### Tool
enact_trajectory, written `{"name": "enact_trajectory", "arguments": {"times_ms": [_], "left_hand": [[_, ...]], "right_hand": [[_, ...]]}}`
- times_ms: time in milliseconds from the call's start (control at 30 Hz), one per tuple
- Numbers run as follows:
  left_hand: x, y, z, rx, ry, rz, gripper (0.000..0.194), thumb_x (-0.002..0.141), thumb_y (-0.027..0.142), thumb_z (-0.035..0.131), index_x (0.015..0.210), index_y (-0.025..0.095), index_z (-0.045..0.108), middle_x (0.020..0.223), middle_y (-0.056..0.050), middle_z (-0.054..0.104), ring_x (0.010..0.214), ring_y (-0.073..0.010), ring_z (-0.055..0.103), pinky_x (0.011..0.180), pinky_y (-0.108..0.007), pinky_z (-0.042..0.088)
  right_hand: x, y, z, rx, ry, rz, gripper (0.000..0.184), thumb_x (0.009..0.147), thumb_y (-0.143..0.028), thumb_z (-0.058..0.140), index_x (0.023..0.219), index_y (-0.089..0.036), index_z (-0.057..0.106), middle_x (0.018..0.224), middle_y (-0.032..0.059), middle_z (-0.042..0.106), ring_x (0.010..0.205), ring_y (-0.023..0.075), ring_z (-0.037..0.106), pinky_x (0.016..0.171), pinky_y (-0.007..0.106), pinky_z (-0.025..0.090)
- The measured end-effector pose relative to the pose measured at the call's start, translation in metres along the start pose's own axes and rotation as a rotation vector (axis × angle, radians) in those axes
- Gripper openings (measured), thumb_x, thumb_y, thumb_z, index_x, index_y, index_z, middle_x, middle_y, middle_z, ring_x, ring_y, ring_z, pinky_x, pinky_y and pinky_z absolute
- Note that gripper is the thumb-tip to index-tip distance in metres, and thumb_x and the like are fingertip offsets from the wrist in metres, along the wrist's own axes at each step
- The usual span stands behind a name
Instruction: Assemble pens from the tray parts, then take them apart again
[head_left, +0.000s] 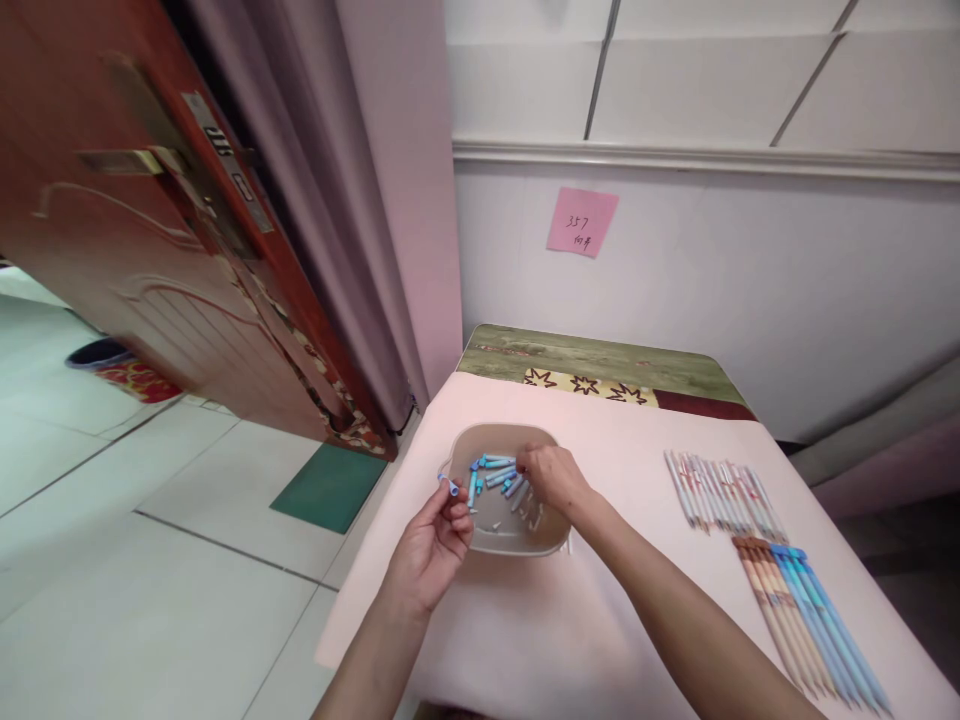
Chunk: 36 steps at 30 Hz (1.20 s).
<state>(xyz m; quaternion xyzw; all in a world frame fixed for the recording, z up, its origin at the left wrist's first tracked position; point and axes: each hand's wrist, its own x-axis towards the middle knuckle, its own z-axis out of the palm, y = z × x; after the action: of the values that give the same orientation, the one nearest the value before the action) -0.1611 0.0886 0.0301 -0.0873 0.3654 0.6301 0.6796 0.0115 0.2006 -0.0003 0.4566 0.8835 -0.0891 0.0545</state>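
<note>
A beige bin (465, 445) stands on the pink-covered table, with several blue pen parts (501, 476) and some white pieces (534, 512) inside. At its left rim, my left hand (439, 545) pinches a small blue-purple pen cap (453, 488) between thumb and finger. My right hand (553, 478) reaches over the right side of the bin, its fingers closed and pointing down at the parts. What those fingers hold, if anything, is hidden.
To the right lie a row of white pens (724, 492) and, nearer, brown pens (784, 610) and blue pens (829, 620). A pink note (583, 222) is stuck on the wall behind. On the left are a wooden door (150, 230) and a green mat (328, 487).
</note>
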Motion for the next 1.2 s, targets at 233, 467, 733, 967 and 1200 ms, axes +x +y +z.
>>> {"name": "enact_trajectory", "arguments": {"times_ms": [233, 467, 733, 967, 1200], "left_hand": [[0.000, -0.001, 0.000, -0.011, 0.019, -0.033, 0.019, 0.093, 0.012, 0.046, 0.083, 0.008, 0.061, 0.070, -0.004, 0.057, 0.049, -0.0037, 0.048, 0.040, -0.013, 0.042], [-0.002, -0.003, 0.001, 0.005, 0.024, -0.025, 0.017, 0.093, 0.013, 0.047, 0.084, 0.008, 0.061, 0.072, -0.005, 0.059, 0.049, -0.0042, 0.049, 0.041, -0.014, 0.042], [0.000, -0.018, 0.004, 0.078, 0.021, -0.091, 0.013, 0.091, 0.015, 0.051, 0.082, 0.010, 0.060, 0.071, -0.006, 0.064, 0.049, -0.0061, 0.052, 0.041, -0.015, 0.043], [-0.007, -0.044, 0.017, 0.215, -0.048, -0.217, 0.014, 0.090, 0.019, 0.056, 0.092, 0.008, 0.064, 0.077, -0.008, 0.068, 0.055, -0.0090, 0.060, 0.043, -0.015, 0.046], [-0.015, -0.061, 0.025, 0.230, -0.062, -0.256, 0.011, 0.089, 0.012, 0.054, 0.089, 0.006, 0.064, 0.074, -0.007, 0.067, 0.056, -0.0079, 0.061, 0.049, -0.014, 0.052]], "right_hand": [[-0.001, -0.021, 0.019, 0.033, -0.088, -0.146, 0.017, 0.079, -0.015, 0.059, 0.083, -0.021, 0.075, 0.089, 0.0087, 0.072, 0.084, 0.0225, 0.067, 0.068, 0.025, 0.046], [-0.010, -0.018, 0.006, 0.120, 0.011, -0.143, 0.018, 0.088, -0.020, 0.051, 0.093, -0.020, 0.069, 0.102, 0.0089, 0.069, 0.088, 0.0191, 0.066, 0.073, 0.025, 0.046], [-0.035, -0.013, -0.011, 1.568, 0.334, 0.223, 0.035, 0.078, -0.049, 0.063, 0.089, -0.017, 0.054, 0.055, -0.0061, 0.054, 0.045, 0.0083, 0.048, 0.043, 0.018, 0.036], [-0.041, -0.011, -0.008, 1.744, 0.150, 0.296, 0.039, 0.063, -0.048, 0.076, 0.071, -0.015, 0.055, 0.050, -0.0056, 0.055, 0.039, 0.0045, 0.042, 0.037, 0.015, 0.027], [-0.051, -0.011, -0.010, 1.640, 0.100, 0.204, 0.031, 0.064, -0.043, 0.075, 0.066, -0.017, 0.057, 0.058, -0.0043, 0.059, 0.050, 0.0103, 0.054, 0.047, 0.021, 0.044]]}}
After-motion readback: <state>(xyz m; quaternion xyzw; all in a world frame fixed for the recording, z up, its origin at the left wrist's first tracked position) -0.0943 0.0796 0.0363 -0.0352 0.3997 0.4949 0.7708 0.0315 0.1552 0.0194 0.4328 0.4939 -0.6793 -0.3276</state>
